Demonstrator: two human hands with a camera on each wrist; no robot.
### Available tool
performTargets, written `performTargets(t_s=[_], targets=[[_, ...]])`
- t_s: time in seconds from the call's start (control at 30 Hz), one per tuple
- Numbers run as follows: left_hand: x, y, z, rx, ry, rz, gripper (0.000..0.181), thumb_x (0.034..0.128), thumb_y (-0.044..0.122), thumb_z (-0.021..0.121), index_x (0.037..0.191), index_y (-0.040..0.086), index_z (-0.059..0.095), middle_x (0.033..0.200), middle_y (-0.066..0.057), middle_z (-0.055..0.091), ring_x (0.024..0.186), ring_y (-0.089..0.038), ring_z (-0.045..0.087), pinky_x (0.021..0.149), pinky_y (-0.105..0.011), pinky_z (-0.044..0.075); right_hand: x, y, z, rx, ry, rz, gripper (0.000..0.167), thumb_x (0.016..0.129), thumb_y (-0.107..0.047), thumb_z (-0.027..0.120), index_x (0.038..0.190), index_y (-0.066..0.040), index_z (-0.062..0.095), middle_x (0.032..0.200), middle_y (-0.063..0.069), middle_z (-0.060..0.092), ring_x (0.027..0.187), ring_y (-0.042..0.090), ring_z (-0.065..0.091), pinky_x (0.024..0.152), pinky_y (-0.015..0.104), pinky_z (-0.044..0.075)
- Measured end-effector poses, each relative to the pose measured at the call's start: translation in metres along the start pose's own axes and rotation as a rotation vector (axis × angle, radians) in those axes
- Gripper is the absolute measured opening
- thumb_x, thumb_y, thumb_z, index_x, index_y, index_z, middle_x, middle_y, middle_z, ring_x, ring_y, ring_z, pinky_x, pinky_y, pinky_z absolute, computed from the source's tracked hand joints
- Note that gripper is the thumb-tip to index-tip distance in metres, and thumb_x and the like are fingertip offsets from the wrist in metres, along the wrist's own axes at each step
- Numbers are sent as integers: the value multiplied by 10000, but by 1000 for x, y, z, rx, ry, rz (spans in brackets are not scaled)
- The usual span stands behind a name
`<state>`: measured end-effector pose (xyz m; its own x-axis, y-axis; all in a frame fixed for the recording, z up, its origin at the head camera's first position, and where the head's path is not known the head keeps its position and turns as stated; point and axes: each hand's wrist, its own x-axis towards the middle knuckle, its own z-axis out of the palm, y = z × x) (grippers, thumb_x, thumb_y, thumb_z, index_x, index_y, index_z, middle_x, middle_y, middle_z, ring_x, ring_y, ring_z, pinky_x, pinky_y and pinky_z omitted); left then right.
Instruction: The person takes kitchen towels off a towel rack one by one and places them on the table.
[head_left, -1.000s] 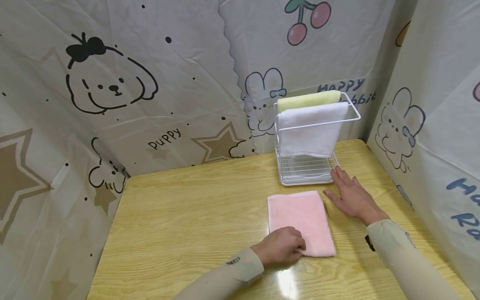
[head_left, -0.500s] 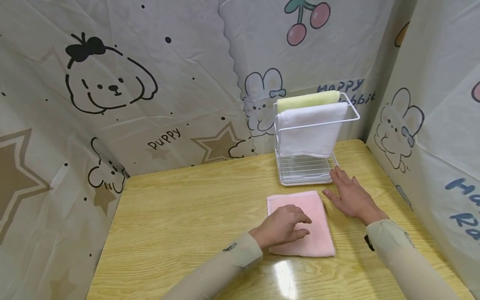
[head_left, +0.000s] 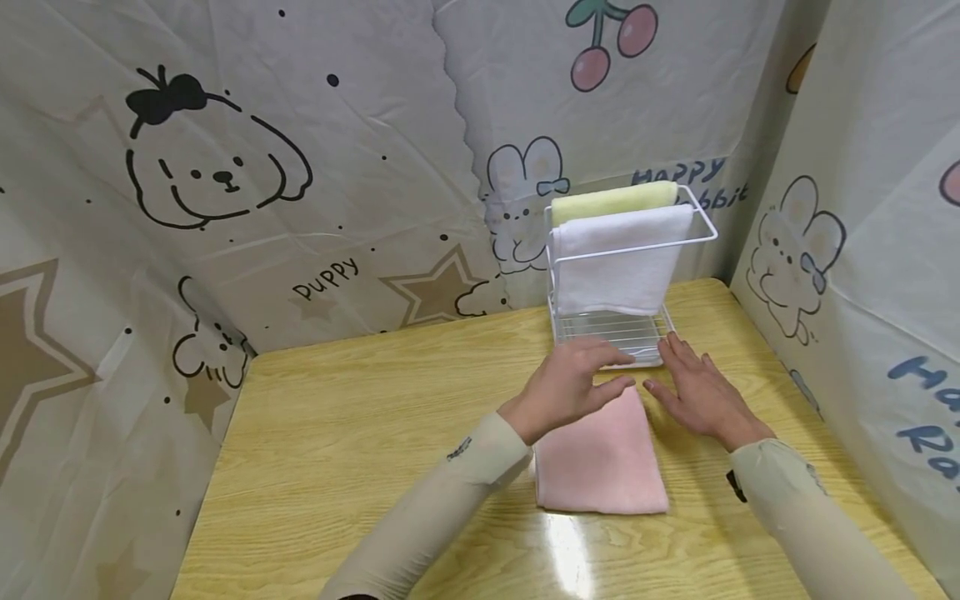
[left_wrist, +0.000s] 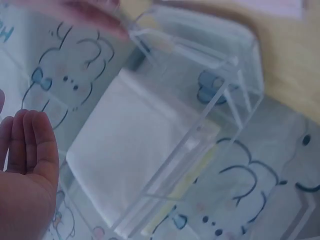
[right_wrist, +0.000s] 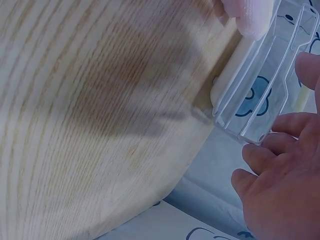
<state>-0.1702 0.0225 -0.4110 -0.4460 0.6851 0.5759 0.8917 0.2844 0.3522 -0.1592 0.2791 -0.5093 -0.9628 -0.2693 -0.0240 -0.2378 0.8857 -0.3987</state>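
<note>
On the desk (head_left: 360, 433), just before the rack (head_left: 637, 248), lies the pink cloth (head_left: 603, 467) — left hand (head_left: 564, 387) nearer, over its far part, thumb parted, empty; right hand (head_left: 705, 392), fingers straight, at the rack's corner.

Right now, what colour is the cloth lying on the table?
The cloth is pink, clearest in the head view.

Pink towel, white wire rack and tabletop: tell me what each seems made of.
Pink towel: probably cotton terry, from its matte, soft-looking surface. White wire rack: likely coated metal, given its thin, smooth build, though plastic is possible. Tabletop: wood or wood-look laminate; grain shows, and a bright glare suggests gloss.
</note>
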Motion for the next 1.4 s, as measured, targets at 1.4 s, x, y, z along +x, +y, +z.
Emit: performTargets(t_s=[1.4], targets=[[155,-58,-62,389,-248,-391,312,983,296,680,1234,113,717,1200,-7,690,1070,-131,613,951,-226,455,-2,0,1,-22,25,-17,750,1069,-420,448,1542,108,204,1611,310,108,1475,460,135,1151,635,125]])
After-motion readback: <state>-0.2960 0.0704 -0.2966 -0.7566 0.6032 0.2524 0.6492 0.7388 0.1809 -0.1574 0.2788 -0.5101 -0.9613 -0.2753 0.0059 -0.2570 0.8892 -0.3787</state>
